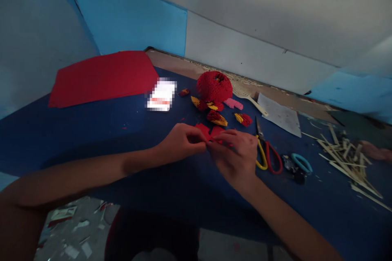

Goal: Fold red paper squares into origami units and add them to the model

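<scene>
My left hand (183,143) and my right hand (237,155) meet fingertip to fingertip over the blue table. Both are closed in a pinch on a small red paper piece (210,140), mostly hidden by the fingers. Just behind them lie more red paper pieces (201,129). Beyond these are red-and-yellow folded paper clusters (217,118), a pink folded paper piece (234,103) and a round red ball of folded paper (214,86). Scissors (269,157) with one yellow and one red handle loop lie right beside my right hand.
A large red sheet (104,79) lies at the back left, near a blurred white rectangle (162,94). To the right are a pale hairbrush (257,106), a white sheet (281,115), a blue hoop (301,163) and thin wooden strips (349,159). Walls bound the back.
</scene>
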A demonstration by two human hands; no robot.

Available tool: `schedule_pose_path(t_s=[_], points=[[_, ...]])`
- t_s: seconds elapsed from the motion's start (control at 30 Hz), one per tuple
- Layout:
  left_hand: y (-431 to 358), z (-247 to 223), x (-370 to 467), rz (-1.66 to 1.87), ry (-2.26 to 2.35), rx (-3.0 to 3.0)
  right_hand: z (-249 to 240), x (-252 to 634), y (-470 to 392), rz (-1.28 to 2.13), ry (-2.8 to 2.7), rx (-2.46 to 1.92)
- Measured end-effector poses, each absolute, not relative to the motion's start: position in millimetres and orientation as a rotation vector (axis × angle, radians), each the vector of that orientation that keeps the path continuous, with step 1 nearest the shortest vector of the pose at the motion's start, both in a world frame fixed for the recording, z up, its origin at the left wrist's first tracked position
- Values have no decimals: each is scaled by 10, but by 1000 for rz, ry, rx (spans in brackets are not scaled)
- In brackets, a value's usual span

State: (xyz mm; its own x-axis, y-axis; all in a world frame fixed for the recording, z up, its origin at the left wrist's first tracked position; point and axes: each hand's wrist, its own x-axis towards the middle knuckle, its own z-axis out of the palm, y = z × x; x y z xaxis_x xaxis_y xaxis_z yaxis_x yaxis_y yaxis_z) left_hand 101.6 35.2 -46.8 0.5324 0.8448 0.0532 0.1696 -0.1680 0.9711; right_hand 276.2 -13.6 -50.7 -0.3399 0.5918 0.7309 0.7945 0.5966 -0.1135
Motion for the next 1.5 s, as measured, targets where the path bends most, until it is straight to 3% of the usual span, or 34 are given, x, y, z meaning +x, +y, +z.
schedule_pose_path(t_s=[0.1,0.23,0.57,0.87,1.2,1.5], points=[[371,-454,1019,767,875,1473,-482,2754,-164,-556,-2150,-1064],[398,-430,1013,765,887,1261,-464,2744,-166,-603,-2243,-1108],[395,-453,976,754,892,1706,-510,2808,-21,182,-1992,-1171],[371,-454,953,703,797,2032,-484,2790,-58,143,-2075,-1178],[374,-419,966,843,833,1672,-533,2737,-45,786,-1569,-1118],[428,-414,970,682,774,1747,-563,2746,-41,735,-1610,-1173]])
